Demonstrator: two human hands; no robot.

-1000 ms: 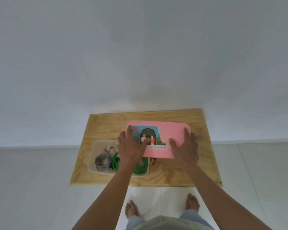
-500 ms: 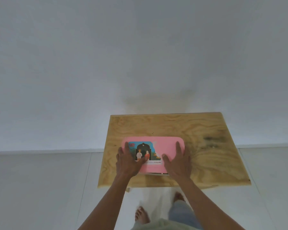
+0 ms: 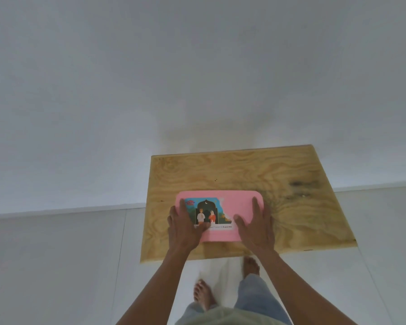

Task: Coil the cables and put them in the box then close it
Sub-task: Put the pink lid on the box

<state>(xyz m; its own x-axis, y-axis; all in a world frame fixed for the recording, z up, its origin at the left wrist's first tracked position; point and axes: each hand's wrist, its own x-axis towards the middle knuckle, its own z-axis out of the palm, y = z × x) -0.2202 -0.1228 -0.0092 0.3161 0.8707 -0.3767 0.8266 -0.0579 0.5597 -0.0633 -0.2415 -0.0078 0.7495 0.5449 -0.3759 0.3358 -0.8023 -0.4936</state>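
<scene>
While both arms reach up from the bottom of the frame, the pink lid [image 3: 230,207] lies flat over the box at the centre, near the lower left part of the plywood table [image 3: 279,174]. The left hand [image 3: 184,227] lies on the lid's left end, fingers straight, thumb across the picture sticker [image 3: 209,213]. The right hand [image 3: 256,225] lies on the right end, fingers likewise stretched flat. Neither hand curls around anything; both press palms down. Nothing of the box beneath shows. Bare feet stand on the white floor [image 3: 56,266] below the table's near edge.
</scene>
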